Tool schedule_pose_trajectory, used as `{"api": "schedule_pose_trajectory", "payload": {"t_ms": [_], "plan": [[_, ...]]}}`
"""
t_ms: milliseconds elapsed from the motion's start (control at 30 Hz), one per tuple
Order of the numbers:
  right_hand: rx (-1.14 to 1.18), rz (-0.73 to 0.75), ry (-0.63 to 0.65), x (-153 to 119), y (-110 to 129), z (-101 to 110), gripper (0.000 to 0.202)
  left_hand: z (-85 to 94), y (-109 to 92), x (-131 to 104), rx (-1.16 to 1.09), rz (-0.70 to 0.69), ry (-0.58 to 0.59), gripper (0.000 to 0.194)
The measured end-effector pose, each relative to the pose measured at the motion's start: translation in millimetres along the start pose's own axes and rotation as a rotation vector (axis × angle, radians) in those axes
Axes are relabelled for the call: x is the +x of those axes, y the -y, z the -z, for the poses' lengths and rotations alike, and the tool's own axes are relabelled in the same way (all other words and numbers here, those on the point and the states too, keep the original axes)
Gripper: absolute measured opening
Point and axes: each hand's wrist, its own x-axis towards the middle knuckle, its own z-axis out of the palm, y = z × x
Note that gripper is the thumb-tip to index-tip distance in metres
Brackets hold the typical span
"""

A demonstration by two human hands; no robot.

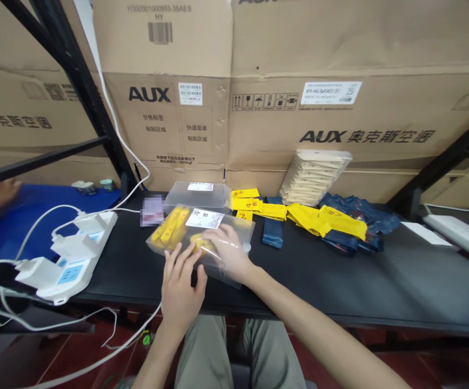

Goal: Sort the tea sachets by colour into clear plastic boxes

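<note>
Fingers: on my left hand (181,289) they lie spread and flat against the near end of the clear plastic bag (202,240), gripping nothing; on my right hand (228,251) they are loosely splayed and press down on the top of the bag, also not closed round it
Bag position: it lies flat on the black table (340,281), close to the front edge, straight ahead of me
Bag contents: yellow sachets (168,227) show through the film, and a white label (204,218) sits on top
Handling: I judge it light, soft and floppy; the film looks slick, so a flat palm may slide, and I would pinch the near rim or one short end instead of the middle
Near edge: the table lip runs just under my left wrist, so the bag has little room to come toward me before it overhangs
Left side: white charging units (70,254) with trailing cables (35,227) stand near the bag, so that way is tight
Right side: bare black tabletop lies open, the easiest room for a slide
Behind the bag: a clear lidded box (198,195) touches or nearly touches its far side
Farther back: loose yellow packets (323,219) on dark blue ones (273,229), and a leaning stack of pale packets (313,178)
Backdrop: cardboard cartons (299,108) wall off the rear
</note>
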Motion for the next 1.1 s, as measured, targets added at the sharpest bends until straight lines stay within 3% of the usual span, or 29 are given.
{"api": "schedule_pose_trajectory", "payload": {"t_ms": [133, 400, 567, 767, 933, 1100], "plan": [[-0.061, -0.053, -0.033, -1, 6, 2, 0.021, 0.9, 0, 0, -0.002, -0.015, 0.0, 0.037], [-0.046, 0.056, -0.026, 0, -3, 5, 0.029, 0.8, 1, 0, -0.007, -0.015, 0.013, 0.039], [-0.136, -0.045, -0.134, -2, -5, 4, 0.027, 1.0, 0, 0, -0.018, -0.005, 0.015, 0.038], [-0.076, -0.041, -0.037, -3, -10, 3, 0.035, 0.5, 1, 0, -0.024, -0.014, 0.024, 0.038], [-0.081, -0.006, -0.062, -3, -8, 0, 0.036, 1.6, 0, 1, -0.022, -0.017, 0.01, 0.037], [-0.123, -0.144, -0.096, -2, -13, -3, 0.028, 1.6, -1, 2, -0.022, -0.018, 0.016, 0.036]]}}
